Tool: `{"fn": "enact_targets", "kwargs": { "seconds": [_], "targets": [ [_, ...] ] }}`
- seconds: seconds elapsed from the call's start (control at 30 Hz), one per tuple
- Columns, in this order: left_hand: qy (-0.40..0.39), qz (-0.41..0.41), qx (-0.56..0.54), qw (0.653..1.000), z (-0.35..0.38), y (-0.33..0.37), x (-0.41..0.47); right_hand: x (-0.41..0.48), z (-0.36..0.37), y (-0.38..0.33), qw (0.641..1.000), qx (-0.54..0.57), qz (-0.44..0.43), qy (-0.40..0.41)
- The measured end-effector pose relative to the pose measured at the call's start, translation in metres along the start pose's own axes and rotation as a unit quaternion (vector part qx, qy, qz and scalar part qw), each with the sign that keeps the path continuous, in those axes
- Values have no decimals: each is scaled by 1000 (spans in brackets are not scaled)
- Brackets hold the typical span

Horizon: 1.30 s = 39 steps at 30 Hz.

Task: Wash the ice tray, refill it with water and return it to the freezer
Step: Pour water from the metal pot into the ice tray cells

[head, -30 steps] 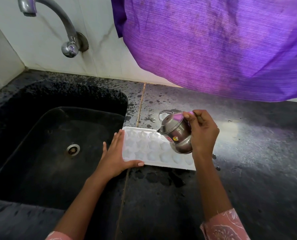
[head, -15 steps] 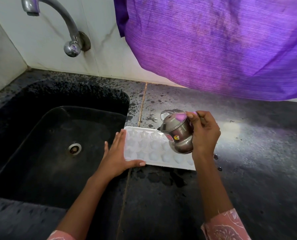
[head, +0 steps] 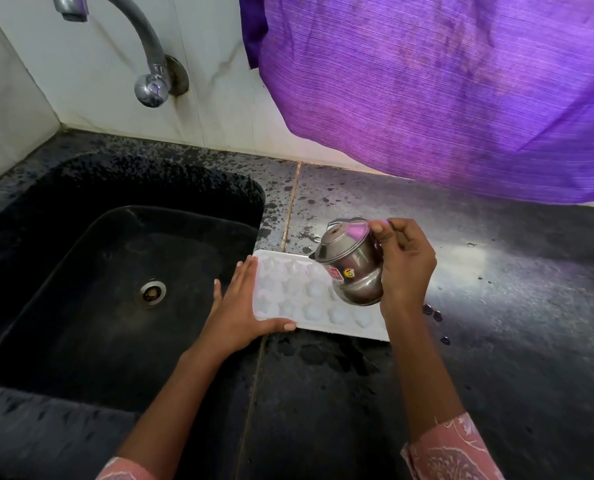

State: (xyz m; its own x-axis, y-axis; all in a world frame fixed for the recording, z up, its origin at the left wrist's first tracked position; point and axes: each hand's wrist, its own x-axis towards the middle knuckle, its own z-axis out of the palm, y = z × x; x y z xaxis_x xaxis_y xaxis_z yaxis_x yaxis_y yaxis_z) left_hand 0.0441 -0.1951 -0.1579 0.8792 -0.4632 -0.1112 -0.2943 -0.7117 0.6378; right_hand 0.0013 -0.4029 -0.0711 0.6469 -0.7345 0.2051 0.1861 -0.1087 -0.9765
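Observation:
A white ice tray [head: 299,299] with rounded moulds lies flat on the dark counter just right of the sink. My left hand [head: 235,311] rests against its left end, fingers along the edge and thumb on the near rim. My right hand [head: 404,265] grips a small steel jug [head: 351,266] with a hinged lid and a sticker, tilted with its spout toward the tray's far side. The jug hides part of the tray's right half. No stream of water is visible.
A black sink [head: 122,278] with a drain [head: 153,292] lies to the left, under a steel tap [head: 143,53] on the tiled wall. Purple cloth [head: 444,88] hangs over the counter [head: 513,306] behind the tray. Water drops lie on the wet counter.
Both hands, the jug and the tray keep nearly the same pose; only the view has shifted slightly.

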Motion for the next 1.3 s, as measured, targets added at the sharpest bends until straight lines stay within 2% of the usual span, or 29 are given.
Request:
{"fn": "enact_targets", "kwargs": {
  "seconds": [0.53,1.07,1.3],
  "targets": [
    [2,3,-1,1000,1,-1,0,1,13,-3,999,-32,-6,-42],
    [2,4,2,1000,1,-2,0,2,15,-9,996,-62,-47,-52],
    [0,3,1,1000,1,-1,-1,3,15,-8,997,-51,-34,-46]
  ]
}}
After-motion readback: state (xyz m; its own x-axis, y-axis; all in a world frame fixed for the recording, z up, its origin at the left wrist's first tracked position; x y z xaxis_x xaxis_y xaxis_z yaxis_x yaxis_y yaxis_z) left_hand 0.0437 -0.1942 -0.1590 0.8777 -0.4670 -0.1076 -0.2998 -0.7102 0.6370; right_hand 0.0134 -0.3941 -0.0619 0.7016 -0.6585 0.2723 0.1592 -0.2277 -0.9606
